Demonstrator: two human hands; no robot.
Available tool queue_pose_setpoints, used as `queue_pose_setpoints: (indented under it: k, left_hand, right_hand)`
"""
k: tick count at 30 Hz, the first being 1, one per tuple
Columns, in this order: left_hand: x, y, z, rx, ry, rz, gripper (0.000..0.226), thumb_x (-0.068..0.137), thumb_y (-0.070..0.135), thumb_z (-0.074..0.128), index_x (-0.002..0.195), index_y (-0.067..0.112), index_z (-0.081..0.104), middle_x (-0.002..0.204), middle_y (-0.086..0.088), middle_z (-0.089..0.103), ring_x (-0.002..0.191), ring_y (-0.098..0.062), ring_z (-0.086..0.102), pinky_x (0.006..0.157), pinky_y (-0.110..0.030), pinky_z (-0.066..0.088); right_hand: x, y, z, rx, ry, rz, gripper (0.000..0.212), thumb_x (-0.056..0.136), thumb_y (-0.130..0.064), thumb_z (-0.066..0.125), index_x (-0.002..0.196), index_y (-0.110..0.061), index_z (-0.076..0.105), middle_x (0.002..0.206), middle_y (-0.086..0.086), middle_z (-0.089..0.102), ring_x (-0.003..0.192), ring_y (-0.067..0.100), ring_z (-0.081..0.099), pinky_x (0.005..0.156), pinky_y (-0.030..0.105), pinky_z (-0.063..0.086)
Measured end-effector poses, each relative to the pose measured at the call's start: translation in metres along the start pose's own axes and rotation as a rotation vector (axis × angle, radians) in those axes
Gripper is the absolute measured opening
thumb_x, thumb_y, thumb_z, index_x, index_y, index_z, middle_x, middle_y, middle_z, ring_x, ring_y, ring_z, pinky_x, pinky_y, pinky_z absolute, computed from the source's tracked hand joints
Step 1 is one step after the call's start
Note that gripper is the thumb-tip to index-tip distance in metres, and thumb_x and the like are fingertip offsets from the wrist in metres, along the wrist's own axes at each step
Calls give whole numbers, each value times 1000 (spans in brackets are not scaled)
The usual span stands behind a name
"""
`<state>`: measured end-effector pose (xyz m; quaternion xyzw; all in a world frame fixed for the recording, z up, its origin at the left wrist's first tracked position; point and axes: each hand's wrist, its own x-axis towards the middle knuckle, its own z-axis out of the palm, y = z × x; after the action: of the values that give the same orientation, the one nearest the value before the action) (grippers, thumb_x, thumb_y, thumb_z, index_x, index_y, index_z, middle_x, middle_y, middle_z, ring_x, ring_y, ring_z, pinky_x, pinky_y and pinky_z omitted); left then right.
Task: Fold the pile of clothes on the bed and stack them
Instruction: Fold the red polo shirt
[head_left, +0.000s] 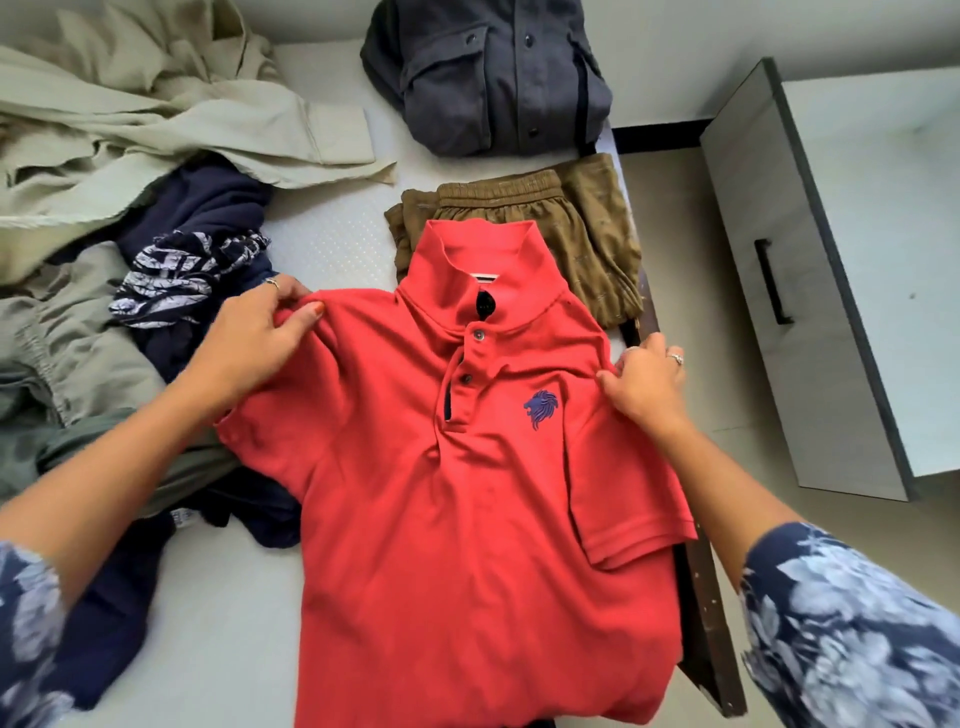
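A red polo shirt (457, 509) with a blue lion logo lies front-up on the bed, collar pointing away from me. My left hand (254, 338) pinches its left shoulder seam. My right hand (647, 382) grips the right shoulder near the bed's edge. Beyond the collar lie folded olive-brown shorts (587, 228), partly under the shirt. Farther back sits a folded dark grey button shirt (493, 78). An unfolded pile fills the left: a beige garment (135, 124), dark navy clothes (208, 202) and a navy-white patterned piece (171, 280).
The white mattress (332, 234) shows between the pile and the folded items. The bed's dark wooden edge (706, 613) runs along the right. A grey cabinet with a black handle (774, 283) stands on the floor beyond it.
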<state>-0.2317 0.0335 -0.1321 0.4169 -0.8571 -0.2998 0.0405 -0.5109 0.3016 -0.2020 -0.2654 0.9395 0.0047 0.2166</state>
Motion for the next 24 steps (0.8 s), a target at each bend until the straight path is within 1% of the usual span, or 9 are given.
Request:
queue_pose_setpoints:
  k: [4, 6, 9, 13, 16, 18, 20, 22, 24]
  left_hand:
    - [-10, -8, -22, -98, -70, 9, 6, 96, 25, 54, 94, 29, 57, 91, -8, 64, 83, -23, 56, 75, -31, 37]
    - [-11, -11, -28, -20, -73, 4, 10, 95, 26, 56, 102, 21, 59, 90, -10, 64, 85, -24, 57, 75, -31, 37]
    - [-10, -14, -36, 131, -169, -37, 36, 81, 43, 66, 101, 15, 57, 80, -15, 62, 77, -30, 57, 70, -35, 39]
    - [-16, -28, -43, 492, -527, -75, 46, 67, 58, 75, 80, 18, 57, 75, -4, 61, 74, -27, 58, 68, -34, 42]
    - [-20, -35, -52, 562, -562, -34, 43, 77, 46, 73, 62, 11, 53, 60, -6, 55, 65, -28, 55, 68, -39, 46]
    - [-24, -29, -63, 311, -494, -106, 46, 80, 39, 74, 52, 11, 50, 50, -2, 51, 55, -22, 49, 59, -33, 42]
    - [-27, -19, -69, -51, -409, -181, 42, 74, 37, 74, 53, 5, 57, 47, 1, 53, 52, -16, 48, 54, -27, 37]
    - [-31, -10, -69, -157, -351, -176, 55, 69, 46, 73, 60, -6, 59, 49, -7, 53, 51, -15, 47, 51, -26, 35]
    - [-33, -3, -68, 36, -325, -67, 61, 75, 57, 70, 60, -1, 57, 48, -6, 48, 45, -18, 43, 44, -24, 33]
  right_hand:
    - [-11, 7, -32, 584, 202, 99, 26, 97, -30, 44, 96, -5, 51, 102, 25, 61, 99, 39, 56, 75, 38, 36]
    - [-18, 22, -47, 586, 188, 51, 28, 99, -33, 46, 96, -5, 48, 92, 21, 61, 93, 38, 56, 70, 35, 32]
    - [-25, 49, -61, 452, -116, -43, 37, 89, -46, 61, 88, -9, 54, 79, 5, 58, 75, 25, 57, 61, 32, 37]
    - [-28, 93, -56, 63, -621, -20, 37, 77, -37, 78, 67, -10, 54, 71, 5, 57, 62, 18, 53, 56, 29, 38]
    - [-37, 112, -55, 251, -495, -16, 32, 82, -28, 74, 64, -7, 58, 67, 5, 54, 66, 20, 50, 59, 29, 35]
    - [-48, 113, -68, 768, -360, 54, 36, 78, -38, 74, 80, -3, 66, 69, 6, 56, 64, 16, 50, 58, 24, 39]
    - [-53, 111, -83, 1031, -270, 50, 62, 61, -61, 77, 87, -5, 65, 63, 5, 51, 52, 11, 45, 47, 19, 37]
    - [-54, 106, -93, 963, -174, 4, 62, 72, -61, 69, 88, -2, 62, 62, 7, 47, 49, 15, 45, 40, 19, 37]
    - [-48, 107, -97, 564, -85, -48, 48, 90, -45, 59, 81, 2, 57, 65, 10, 49, 55, 23, 47, 42, 24, 37]
